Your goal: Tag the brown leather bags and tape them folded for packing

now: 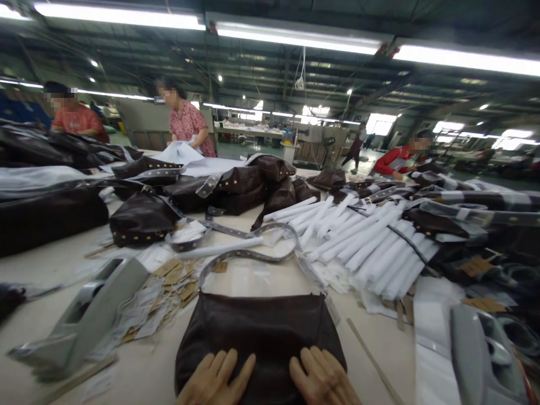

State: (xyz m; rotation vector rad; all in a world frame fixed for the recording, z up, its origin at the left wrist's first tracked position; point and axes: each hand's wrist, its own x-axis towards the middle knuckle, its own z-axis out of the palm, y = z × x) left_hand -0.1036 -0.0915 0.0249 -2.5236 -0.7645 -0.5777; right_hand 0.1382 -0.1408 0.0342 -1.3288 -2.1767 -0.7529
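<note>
A dark brown leather handbag [261,320] lies on the table right in front of me. Its strap [242,254], covered in clear wrap and set with studs, loops away from the bag's top corners. My left hand [217,378] rests on the lower left of the bag's front, thumb held away from the fingers. On the lower right, my right hand [321,378] presses its slightly bent fingers against the leather. Both hands touch the bag from above, and neither is wrapped round it. The bag's bottom edge is out of the frame.
Left of the bag stand a grey tape dispenser [80,320] and a heap of brown tags [175,275]. Rolled white paper [367,247] is piled at the right, near another dispenser [485,354]. More brown bags [240,188] lie behind. Several people work beyond.
</note>
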